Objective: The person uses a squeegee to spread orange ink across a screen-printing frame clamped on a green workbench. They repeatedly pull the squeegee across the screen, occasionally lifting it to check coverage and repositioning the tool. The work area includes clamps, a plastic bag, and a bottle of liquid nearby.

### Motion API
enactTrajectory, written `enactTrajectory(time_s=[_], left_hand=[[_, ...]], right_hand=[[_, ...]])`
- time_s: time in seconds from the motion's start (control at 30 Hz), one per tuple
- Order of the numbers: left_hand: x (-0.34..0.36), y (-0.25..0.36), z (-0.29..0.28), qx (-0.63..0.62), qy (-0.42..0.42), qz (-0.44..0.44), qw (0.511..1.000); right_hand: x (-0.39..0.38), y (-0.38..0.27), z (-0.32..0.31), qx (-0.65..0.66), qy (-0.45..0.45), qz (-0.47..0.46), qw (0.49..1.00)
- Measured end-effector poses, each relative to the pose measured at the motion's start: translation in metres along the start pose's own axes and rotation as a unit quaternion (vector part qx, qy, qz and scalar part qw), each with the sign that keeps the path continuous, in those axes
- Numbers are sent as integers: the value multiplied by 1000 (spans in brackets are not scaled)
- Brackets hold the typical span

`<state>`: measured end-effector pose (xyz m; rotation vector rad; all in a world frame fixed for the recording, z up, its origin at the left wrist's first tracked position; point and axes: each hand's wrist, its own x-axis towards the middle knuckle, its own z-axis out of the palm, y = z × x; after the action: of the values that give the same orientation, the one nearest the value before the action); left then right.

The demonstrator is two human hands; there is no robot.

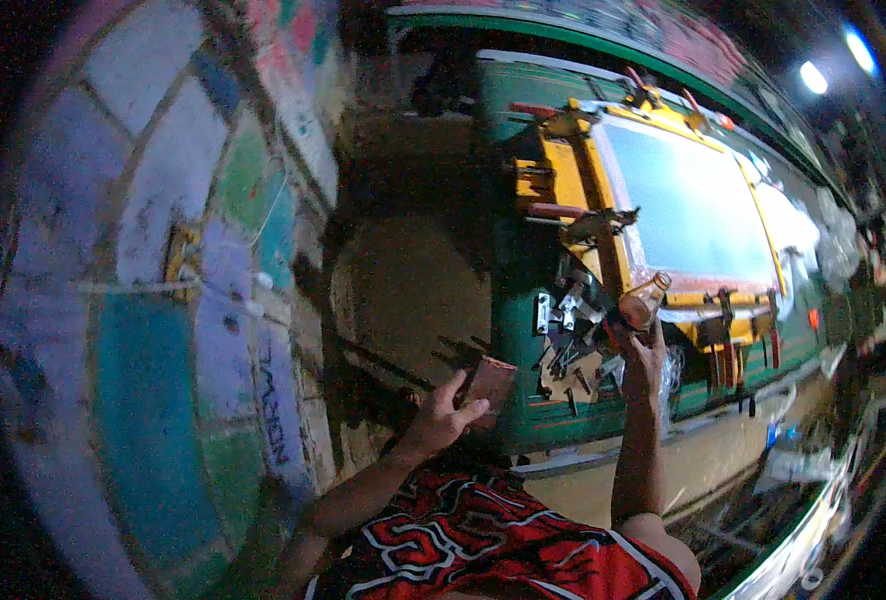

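Note:
My left hand grips a flat reddish-brown block beside the left edge of a green work table. My right hand holds a small amber bottle, tilted, over the near side of a yellow metal frame with clamps. The frame carries a pale, bright mesh screen. Left of my right hand, metal brackets, bolts and small hardware lie on the green surface and on a piece of cardboard.
A paint-marked, patchwork wall runs along my left, with a dim floor between it and the table. A green rail runs behind. Clear plastic sits at the right, with cluttered shelving at lower right and lights above.

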<state>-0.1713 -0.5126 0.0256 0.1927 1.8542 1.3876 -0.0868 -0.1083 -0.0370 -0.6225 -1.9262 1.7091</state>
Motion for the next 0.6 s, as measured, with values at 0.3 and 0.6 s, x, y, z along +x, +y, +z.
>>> enactTrajectory(time_s=[0.3,0.6], left_hand=[[31,38,-78,15,-8,44,999],[126,101,-117,-37,-79,130,988]], right_hand=[[-71,-56,55,16,161,56,985],[-79,-76,65,0,269,31,963]])
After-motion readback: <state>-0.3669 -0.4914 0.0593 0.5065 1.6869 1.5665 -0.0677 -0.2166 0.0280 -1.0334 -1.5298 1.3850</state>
